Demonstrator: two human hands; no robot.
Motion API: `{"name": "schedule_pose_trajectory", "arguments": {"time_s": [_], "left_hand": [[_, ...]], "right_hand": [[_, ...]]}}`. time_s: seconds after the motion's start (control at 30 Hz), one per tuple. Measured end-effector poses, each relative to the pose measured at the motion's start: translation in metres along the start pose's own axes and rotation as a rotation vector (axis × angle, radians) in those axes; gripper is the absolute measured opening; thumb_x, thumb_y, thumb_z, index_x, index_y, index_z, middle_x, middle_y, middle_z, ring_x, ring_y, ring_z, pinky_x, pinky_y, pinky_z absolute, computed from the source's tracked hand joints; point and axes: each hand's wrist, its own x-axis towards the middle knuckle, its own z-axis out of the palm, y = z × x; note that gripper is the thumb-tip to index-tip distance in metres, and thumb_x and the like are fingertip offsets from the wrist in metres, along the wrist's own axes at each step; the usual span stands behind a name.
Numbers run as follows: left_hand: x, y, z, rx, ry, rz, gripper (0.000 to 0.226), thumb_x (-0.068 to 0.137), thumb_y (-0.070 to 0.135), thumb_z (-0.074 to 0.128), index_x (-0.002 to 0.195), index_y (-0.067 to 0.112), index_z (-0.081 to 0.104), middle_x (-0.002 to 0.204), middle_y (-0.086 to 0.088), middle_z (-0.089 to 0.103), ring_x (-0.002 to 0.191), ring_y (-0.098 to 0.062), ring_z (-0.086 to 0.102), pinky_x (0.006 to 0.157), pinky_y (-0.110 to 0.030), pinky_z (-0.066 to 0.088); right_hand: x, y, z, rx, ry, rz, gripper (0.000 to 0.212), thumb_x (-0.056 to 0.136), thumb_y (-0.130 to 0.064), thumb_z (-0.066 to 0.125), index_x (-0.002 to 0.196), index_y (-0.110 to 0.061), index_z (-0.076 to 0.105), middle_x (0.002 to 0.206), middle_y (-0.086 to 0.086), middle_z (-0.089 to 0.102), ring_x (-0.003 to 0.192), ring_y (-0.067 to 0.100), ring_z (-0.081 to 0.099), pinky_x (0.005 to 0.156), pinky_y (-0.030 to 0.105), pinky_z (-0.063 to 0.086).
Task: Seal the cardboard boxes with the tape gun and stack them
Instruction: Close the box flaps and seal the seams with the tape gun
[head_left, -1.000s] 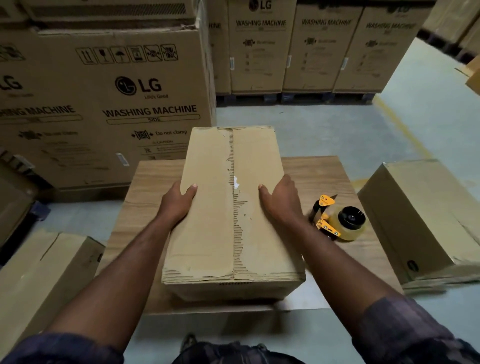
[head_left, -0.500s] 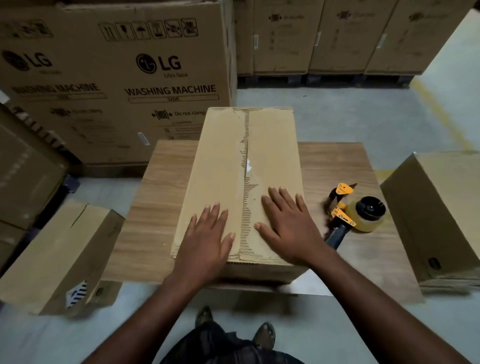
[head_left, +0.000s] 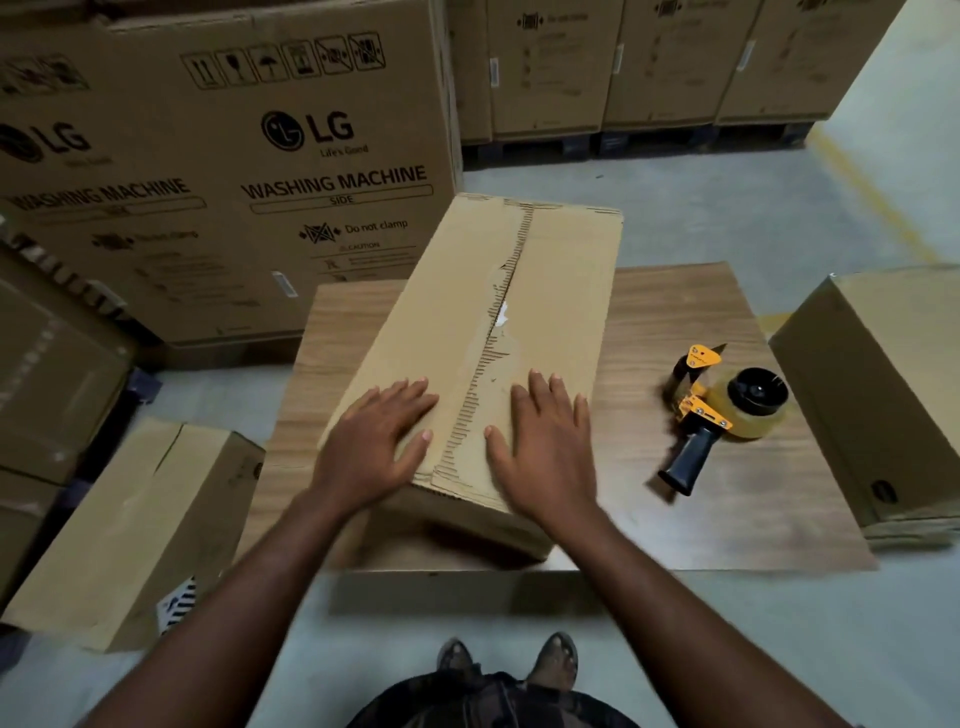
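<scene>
Risk: the seam (head_left: 511, 270) could gape when a palm lifts for the tape gun (head_left: 727, 415), just right of the right hand (head_left: 545, 447); it and the left hand (head_left: 371, 447) press flat, fingers spread, on the cardboard box (head_left: 566, 291), gripping nothing.

I see 1 long cardboard box (head_left: 545, 291) lying askew on the worktop (head_left: 675, 525), its 2 top flaps closed along a ragged, torn centre seam. The yellow tape gun (head_left: 727, 410) lies apart to its right, seemingly on its side, black handle toward me.
</scene>
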Motion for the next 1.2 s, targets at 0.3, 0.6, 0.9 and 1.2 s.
{"name": "schedule_pose_trajectory", "arguments": {"time_s": [0.3,0.6,0.9,1.2], "left_hand": [[0.017,-0.018,-0.023,-0.034,-0.165,-0.198,0.056,0.100,0.034,0.049,0.152,0.016,0.040,0.163,-0.009,0.029,0.150,-0.026,0.028,0.122,-0.044,0.023],[-0.009,0.071,0.027,0.145,-0.172,-0.129,0.106,0.090,0.073,0.040,0.159,0.006,-0.005,0.167,-0.012,-0.015,0.154,-0.028,-0.015,0.122,-0.055,-0.009],[-0.014,-0.017,-0.003,0.151,-0.238,0.132,0.109,0.086,0.066,0.058,0.161,0.017,-0.004,0.167,-0.002,-0.016,0.154,-0.017,-0.015,0.125,-0.040,-0.008],[-0.036,-0.098,-0.035,0.203,-0.211,0.043,0.109,0.082,0.057,0.072,0.158,0.043,-0.005,0.163,0.020,-0.015,0.153,-0.012,-0.013,0.124,-0.041,-0.006]], "right_hand": [[0.004,-0.098,0.036,0.168,-0.097,-0.148,0.057,0.101,-0.029,0.038,0.155,-0.010,0.038,0.166,0.010,0.030,0.156,0.027,0.018,0.127,0.048,0.003],[0.098,0.038,-0.018,-0.083,-0.148,-0.291,0.076,0.097,-0.063,0.023,0.155,-0.019,0.043,0.165,0.003,0.033,0.154,0.024,0.025,0.123,0.044,0.018],[0.072,-0.008,0.012,-0.134,-0.026,-0.113,0.079,0.096,-0.061,0.015,0.158,-0.017,0.037,0.168,0.005,0.026,0.156,0.024,0.020,0.123,0.042,0.012],[0.036,-0.062,0.035,-0.146,-0.077,-0.022,0.086,0.094,-0.068,0.013,0.161,-0.016,0.025,0.171,0.012,0.012,0.157,0.029,0.009,0.121,0.045,0.007]]}}
